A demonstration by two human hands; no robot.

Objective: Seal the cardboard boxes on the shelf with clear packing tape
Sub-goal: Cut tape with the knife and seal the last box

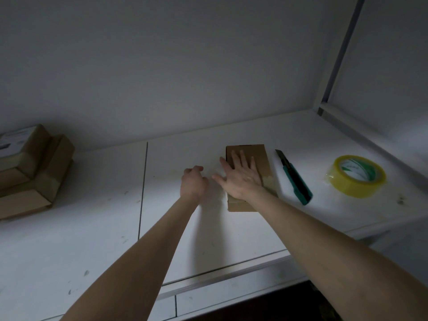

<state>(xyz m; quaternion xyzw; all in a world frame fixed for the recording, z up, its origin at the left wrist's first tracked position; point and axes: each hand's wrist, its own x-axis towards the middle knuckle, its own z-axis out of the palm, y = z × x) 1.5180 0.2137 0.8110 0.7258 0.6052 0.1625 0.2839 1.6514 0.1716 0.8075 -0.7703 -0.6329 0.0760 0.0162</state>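
one cardboard box (pixel 259 155), three stacked boxes (pixel 34 172), one tape roll (pixel 356 189), one knife (pixel 294 178)

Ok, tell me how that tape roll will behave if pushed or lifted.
The tape roll lies flat on the shelf, so it would likely slide, not roll. Its open core suggests it is light and easy to hook.

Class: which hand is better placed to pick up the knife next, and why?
Probably the right. The right hand lies flat on the box, the knife just right of it. The left hand is left of the box and would have to cross.
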